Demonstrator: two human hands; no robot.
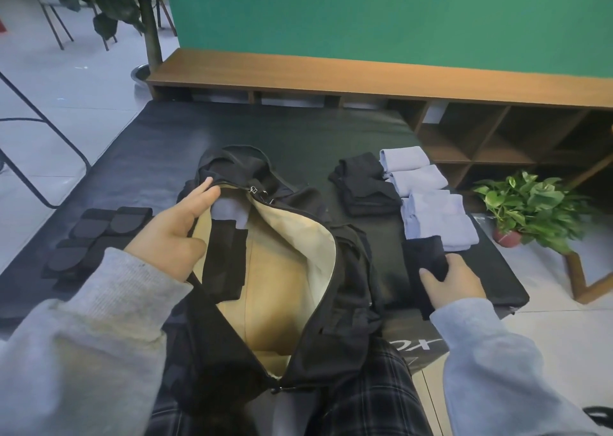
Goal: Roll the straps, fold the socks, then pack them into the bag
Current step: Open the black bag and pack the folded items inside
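Note:
A black bag (335,309) with a tan lining lies unzipped in front of me on the dark table (298,130). My left hand (172,233) holds its left rim open, fingers straight along the zipper edge. Inside lie a folded black sock (225,263) and a light blue sock (229,211). My right hand (451,281) grips a folded black sock (426,258) on the table right of the bag. Beyond it lie folded light blue socks (431,197) and a pile of black socks (365,183). Rolled black straps (96,236) sit left of the bag.
A low wooden shelf unit (464,137) runs behind the table before a green wall. A potted plant (530,206) stands on the floor at the right. Black metal chair legs (39,157) and a tree trunk (151,21) are at the left.

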